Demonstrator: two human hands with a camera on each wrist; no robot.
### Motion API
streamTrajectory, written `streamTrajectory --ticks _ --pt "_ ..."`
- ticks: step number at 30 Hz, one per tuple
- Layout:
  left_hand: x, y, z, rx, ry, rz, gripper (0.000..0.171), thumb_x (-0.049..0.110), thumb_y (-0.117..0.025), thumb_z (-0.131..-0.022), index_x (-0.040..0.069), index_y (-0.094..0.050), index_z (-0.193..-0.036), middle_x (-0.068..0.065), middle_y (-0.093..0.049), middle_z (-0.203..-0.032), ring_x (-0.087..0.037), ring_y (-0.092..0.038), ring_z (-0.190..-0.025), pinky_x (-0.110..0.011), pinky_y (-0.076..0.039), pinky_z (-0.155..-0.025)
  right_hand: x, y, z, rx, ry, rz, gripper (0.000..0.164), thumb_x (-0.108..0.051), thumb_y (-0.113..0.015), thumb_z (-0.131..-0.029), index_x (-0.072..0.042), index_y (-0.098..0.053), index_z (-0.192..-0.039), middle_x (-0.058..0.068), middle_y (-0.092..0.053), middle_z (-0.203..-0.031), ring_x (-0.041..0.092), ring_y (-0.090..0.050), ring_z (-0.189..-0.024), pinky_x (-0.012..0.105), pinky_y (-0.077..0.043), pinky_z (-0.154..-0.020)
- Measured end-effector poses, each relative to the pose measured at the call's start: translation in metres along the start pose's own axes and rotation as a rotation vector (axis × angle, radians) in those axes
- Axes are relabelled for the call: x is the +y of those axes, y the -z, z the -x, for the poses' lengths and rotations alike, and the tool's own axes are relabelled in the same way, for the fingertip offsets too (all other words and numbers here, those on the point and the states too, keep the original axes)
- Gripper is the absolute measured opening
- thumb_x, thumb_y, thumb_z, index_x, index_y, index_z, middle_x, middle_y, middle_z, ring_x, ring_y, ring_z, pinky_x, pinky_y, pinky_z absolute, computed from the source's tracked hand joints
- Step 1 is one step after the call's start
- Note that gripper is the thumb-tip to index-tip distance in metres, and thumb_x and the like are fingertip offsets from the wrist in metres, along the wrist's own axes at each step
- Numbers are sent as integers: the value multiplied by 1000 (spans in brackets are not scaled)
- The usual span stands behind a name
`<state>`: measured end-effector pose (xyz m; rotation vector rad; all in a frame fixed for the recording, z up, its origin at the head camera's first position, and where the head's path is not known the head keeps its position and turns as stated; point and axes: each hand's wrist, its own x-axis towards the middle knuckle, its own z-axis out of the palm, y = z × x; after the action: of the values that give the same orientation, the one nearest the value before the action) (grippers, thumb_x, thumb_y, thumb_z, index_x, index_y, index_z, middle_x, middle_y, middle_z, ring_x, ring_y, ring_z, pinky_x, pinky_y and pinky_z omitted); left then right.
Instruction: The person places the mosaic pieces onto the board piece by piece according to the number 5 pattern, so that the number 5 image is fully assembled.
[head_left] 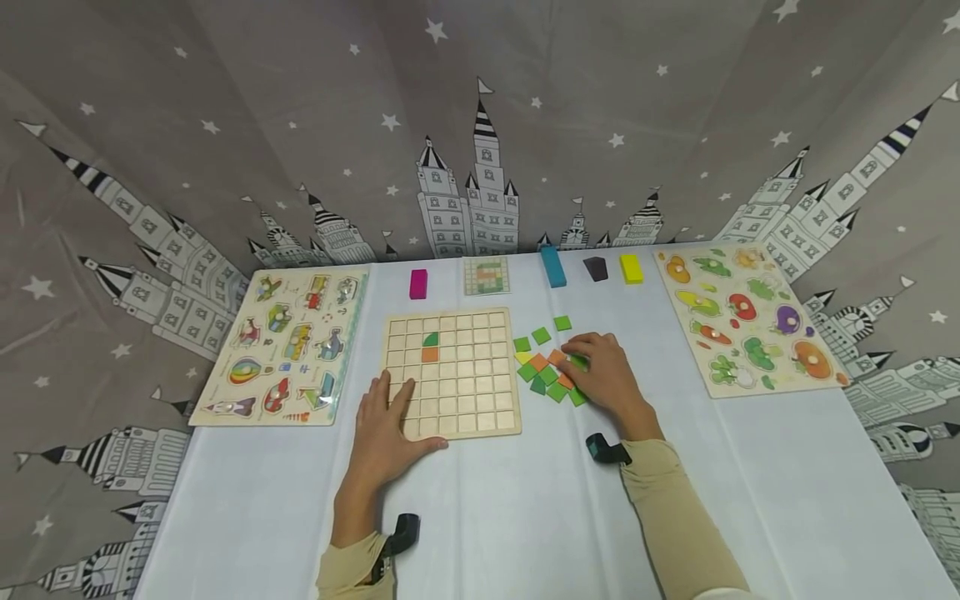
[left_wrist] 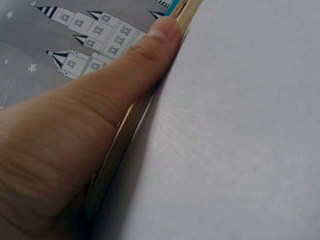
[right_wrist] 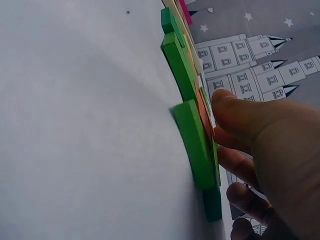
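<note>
A square wooden grid board (head_left: 465, 375) lies on the table, with a green quarter-circle tile (head_left: 431, 340) directly above an orange square tile (head_left: 430, 355) in its cells. My left hand (head_left: 386, 437) rests on the board's lower-left corner, fingers spread, and its thumb (left_wrist: 145, 55) lies along the near edge in the left wrist view. To the board's right is a loose group of green tiles (head_left: 550, 376), orange tiles (head_left: 539, 362) and a yellow tile (head_left: 523, 357). My right hand (head_left: 607, 375) reaches over the group, fingers bent around its right side; whether it pinches a tile is hidden.
A vehicle puzzle (head_left: 258, 342) lies left, a vegetable puzzle (head_left: 720, 308) right. Along the back are a magenta block (head_left: 418, 284), a small pattern card (head_left: 487, 276), a blue block (head_left: 553, 267), a black block (head_left: 596, 268) and a yellow block (head_left: 632, 269), before a castle-print curtain (head_left: 540, 125).
</note>
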<state>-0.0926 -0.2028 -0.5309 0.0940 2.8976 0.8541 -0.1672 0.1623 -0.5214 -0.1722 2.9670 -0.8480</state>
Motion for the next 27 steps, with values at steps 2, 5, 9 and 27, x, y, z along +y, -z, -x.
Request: streamTrajectory --ticks 2,5,9,27 --pt "0 0 0 1 0 -1 117 61 -89 -66 10 -37 -158 -22 -6 -171 -45 -1 -159 -65 -6 -128 -2 -1 -2 -4 -12 10 42 -40 -69 -97 -12 -72 -128 12 -64 -137 32 -52 -123 50 -47 -105" --pt "-1 0 0 2 -2 -2 117 62 -88 -66 11 -37 -158 -22 -6 -171 -44 -1 -159 -65 -6 -128 -5 -1 -5 -7 -35 25 38 -36 -68 -98 -13 -72 -127 11 -64 -137 32 -52 -122 49 -47 -105" --pt "-1 -1 -1 1 -4 -2 118 63 -88 -66 11 -37 -158 -22 -7 -171 -44 -1 -159 -65 -6 -128 -6 0 -8 0 -58 28 38 -31 -67 -99 -13 -69 -132 11 -62 -140 32 -53 -122 48 -48 -106" --pt "-1 -1 0 0 -1 3 117 62 -88 -66 11 -37 -158 -21 -7 -171 -44 -1 -159 -65 -5 -128 -12 2 -10 -33 47 102 38 -31 -68 -99 -14 -69 -133 11 -67 -134 31 -57 -115 48 -50 -102"
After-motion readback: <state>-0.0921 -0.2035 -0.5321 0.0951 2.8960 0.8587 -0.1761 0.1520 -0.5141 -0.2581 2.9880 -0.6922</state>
